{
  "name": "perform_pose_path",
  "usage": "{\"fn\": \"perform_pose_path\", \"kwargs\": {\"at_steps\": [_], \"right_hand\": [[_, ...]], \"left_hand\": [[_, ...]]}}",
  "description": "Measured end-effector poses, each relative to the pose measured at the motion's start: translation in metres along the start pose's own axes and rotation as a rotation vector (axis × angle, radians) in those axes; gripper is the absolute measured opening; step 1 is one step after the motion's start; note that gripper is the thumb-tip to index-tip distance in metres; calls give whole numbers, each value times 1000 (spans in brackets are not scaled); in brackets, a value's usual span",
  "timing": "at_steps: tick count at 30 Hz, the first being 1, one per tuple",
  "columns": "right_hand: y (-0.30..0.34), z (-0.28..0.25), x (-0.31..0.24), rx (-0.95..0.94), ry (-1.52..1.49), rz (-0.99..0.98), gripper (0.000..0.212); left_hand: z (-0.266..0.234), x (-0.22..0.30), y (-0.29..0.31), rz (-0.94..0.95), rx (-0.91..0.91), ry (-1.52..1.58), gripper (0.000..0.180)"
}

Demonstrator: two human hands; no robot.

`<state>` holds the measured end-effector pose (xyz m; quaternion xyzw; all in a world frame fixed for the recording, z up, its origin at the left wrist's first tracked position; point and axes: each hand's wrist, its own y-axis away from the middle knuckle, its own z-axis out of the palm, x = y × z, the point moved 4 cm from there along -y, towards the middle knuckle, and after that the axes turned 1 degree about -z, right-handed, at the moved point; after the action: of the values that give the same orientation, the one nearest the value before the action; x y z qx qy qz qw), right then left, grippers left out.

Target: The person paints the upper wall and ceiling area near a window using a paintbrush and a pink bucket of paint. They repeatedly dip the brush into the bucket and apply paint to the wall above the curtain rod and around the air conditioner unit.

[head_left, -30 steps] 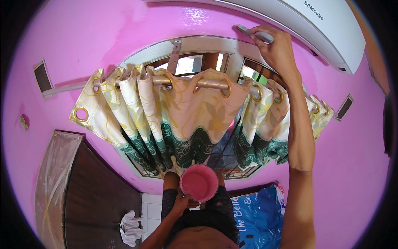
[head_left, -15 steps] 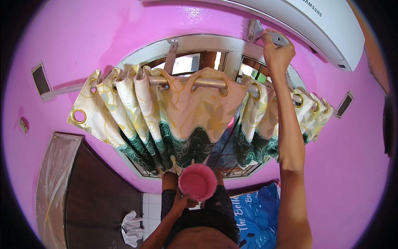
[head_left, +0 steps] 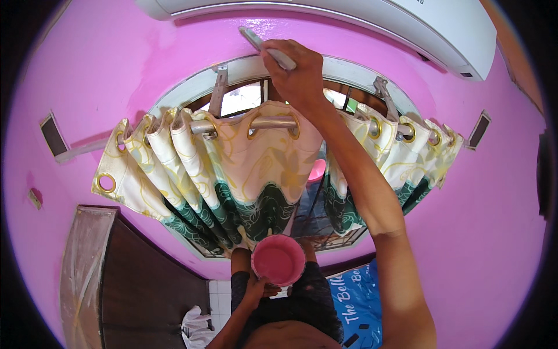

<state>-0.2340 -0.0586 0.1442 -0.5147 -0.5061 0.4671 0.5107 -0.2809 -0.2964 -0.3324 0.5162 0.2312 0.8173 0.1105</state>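
My right hand (head_left: 297,71) is raised to the wall above the arched window, closed on the grey handle of a paintbrush (head_left: 253,38). The brush is seen nearly edge-on, its head at a glossy wet patch of the pink wall (head_left: 203,36). Low in the middle, my left hand (head_left: 257,289) grips the near left side of a pink paint bucket (head_left: 278,260). Pink paint shows inside the bucket. Some of the left fingers are hidden beneath it.
A white air conditioner (head_left: 349,17) hangs just above the brush. Cream and green curtains (head_left: 267,154) on a metal rod (head_left: 276,123) hang between me and the window. A dark door (head_left: 145,273) stands lower left; a blue printed sheet (head_left: 356,302) lies lower right.
My right hand has swept left along the wall with the paintbrush, from beneath the air conditioner to above the window's middle. My left hand still holds the bucket; the view has shifted slightly.
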Motion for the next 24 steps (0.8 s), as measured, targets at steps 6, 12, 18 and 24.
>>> {"fn": "perform_pose_path", "kwargs": {"at_steps": [6, 12, 18, 24], "right_hand": [[-7, -64, 43, 184, 161, 292, 12], [1, -164, 62, 406, 729, 135, 13], [13, -120, 58, 260, 533, 157, 17], [7, -120, 51, 170, 49, 380, 12]], "left_hand": [[-5, -4, -1, -1, 13, 3, 57], [1, -2, -1, -25, -11, -8, 55], [9, 1, -3, -30, -5, -22, 55], [5, -6, -8, -19, 12, 18, 56]]}}
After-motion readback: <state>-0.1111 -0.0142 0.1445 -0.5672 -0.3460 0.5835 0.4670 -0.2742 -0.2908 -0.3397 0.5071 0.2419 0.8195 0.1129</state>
